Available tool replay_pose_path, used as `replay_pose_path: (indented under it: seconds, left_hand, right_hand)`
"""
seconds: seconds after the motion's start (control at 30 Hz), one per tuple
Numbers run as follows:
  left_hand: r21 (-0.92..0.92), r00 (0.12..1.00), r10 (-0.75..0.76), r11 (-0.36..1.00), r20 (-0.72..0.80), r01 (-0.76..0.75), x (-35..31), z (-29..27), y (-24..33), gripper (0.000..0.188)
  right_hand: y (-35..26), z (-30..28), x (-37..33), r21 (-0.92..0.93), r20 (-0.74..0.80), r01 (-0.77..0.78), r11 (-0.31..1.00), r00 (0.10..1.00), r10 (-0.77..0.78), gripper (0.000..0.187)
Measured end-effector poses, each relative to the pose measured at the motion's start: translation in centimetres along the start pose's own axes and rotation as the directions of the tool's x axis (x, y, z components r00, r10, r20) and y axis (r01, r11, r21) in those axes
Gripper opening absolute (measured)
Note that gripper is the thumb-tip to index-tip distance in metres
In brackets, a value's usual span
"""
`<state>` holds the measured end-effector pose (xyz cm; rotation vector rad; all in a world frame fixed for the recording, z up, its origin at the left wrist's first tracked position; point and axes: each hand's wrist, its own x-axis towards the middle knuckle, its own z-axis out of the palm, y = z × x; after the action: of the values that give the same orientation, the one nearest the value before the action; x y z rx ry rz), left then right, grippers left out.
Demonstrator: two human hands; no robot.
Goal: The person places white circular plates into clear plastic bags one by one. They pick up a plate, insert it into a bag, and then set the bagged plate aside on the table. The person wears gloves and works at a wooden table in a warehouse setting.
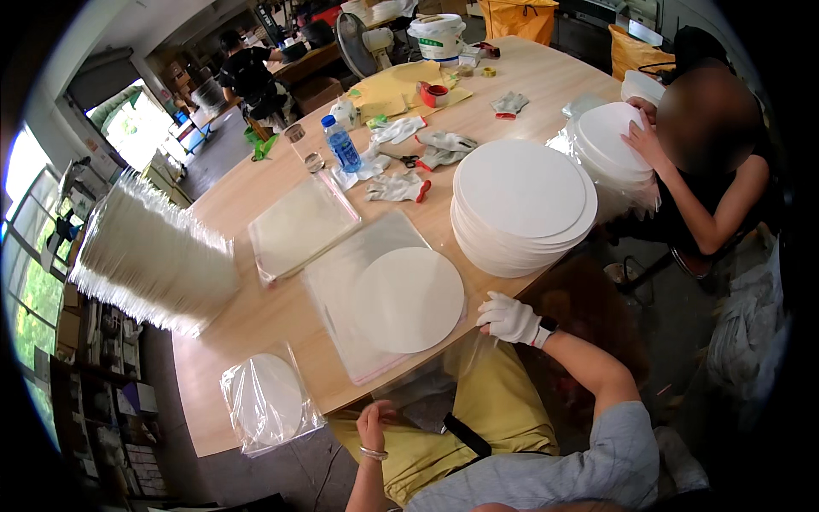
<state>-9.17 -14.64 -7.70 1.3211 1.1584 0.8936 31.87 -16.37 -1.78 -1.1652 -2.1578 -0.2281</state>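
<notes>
A clear plastic bag (pixel 435 375) stretches over my lap at the table's near edge. My bare left hand (pixel 375 425), with a bracelet on the wrist, is closed at its lower left end. At the upper right end my right hand (pixel 512 320), in a white glove, pinches it. A white round disc (pixel 409 299) lies on a stack of clear flat bags (pixel 341 341) just beyond. To the right stands a tall stack of white discs (pixel 522 192). One bagged disc (pixel 263 401) rests at the table's near left corner.
A tall stack of bagged discs (pixel 153 256) leans at the left. More flat bags (pixel 305 224), a water bottle (pixel 341 145), work gloves (pixel 399 188) and red tape (pixel 433 94) lie farther back. At the right, a co-worker's hands (pixel 647 141) touch another disc stack (pixel 607 128).
</notes>
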Motion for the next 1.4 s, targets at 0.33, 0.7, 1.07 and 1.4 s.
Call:
replay_pose_path:
  seconds: [0.33,0.7,1.07,1.4]
  left_hand:
    - [0.547,0.56,0.583,0.222,0.589,-0.807,6.6,0.6,4.6,0.025]
    - [0.582,0.935,0.339,0.742,0.102,-0.333,5.6,1.5,3.2,0.021]
    - [0.575,0.952,0.272,0.805,-0.142,-0.145,6.2,2.7,3.7,0.023]
    - [0.738,0.985,0.051,0.669,-0.163,0.088,7.6,2.9,4.0,0.026]
  right_hand:
    - [1.3,-0.7,-1.1,0.11,0.045,-0.126,0.986,0.992,0.122,0.009]
    - [0.8,-1.0,0.2,0.22,0.212,-0.636,0.739,0.771,0.601,0.014]
    - [-0.3,0.9,1.7,0.099,0.176,-0.762,0.641,0.647,0.742,0.02]
    - [0.0,3.6,1.5,-0.356,0.125,-0.624,0.695,0.705,0.698,0.022]
